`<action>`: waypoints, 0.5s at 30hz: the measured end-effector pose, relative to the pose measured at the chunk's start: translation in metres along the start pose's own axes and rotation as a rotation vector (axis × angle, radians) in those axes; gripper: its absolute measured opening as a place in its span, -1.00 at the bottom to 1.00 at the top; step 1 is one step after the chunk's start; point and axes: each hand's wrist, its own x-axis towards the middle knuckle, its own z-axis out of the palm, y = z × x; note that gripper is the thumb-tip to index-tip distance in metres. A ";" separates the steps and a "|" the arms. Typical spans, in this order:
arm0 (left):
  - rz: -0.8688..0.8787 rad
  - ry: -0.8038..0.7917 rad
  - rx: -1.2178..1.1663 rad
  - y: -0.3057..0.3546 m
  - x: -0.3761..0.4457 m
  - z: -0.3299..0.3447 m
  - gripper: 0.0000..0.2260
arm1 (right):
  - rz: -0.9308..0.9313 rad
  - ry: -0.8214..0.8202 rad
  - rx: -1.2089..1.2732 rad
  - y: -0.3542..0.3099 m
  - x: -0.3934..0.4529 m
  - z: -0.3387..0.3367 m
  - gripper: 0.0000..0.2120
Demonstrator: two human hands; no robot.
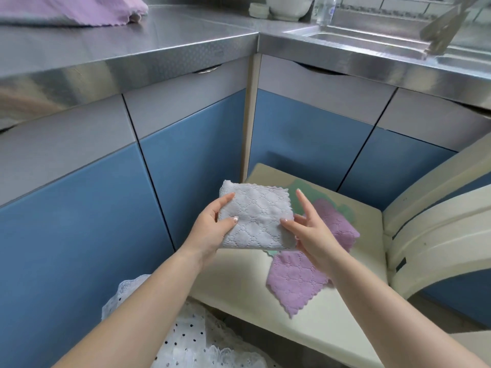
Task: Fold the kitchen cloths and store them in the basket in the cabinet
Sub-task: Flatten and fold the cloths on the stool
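My left hand (pixel 212 224) and right hand (pixel 308 229): both pinching folded white cloth (pixel 256 216). Beneath my grip: purple cloth (pixel 297 282), green cloth (pixel 295 195), cream seat (pixel 332 328).

White cloth (pixel 256 217), centre: stitched diamond quilting. Lilac cloth (pixel 297 282), lower right: same diamond pattern, scalloped edge. Mint-green cloth (pixel 346 212) beneath. Cream chair seat (pixel 345 322). Blue cabinet doors (pixel 305 139), grey top bands. White garment (pixel 186 338), bottom: black dots, lace.

green cloth (pixel 297 197) mostly hidden under purple cloth (pixel 300 280), pink cloth (pixel 71 7) cut off at top edge
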 end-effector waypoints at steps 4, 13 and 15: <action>0.118 0.069 0.130 0.030 -0.015 -0.012 -0.64 | -0.163 -0.045 -0.294 -0.028 -0.006 0.020 -0.63; 0.485 0.387 0.716 0.137 -0.059 -0.077 -0.69 | -0.479 -0.206 -0.352 -0.137 0.006 0.106 -0.70; 0.555 0.531 0.876 0.160 -0.073 -0.093 -0.69 | -0.531 -0.234 -0.427 -0.160 0.008 0.131 -0.71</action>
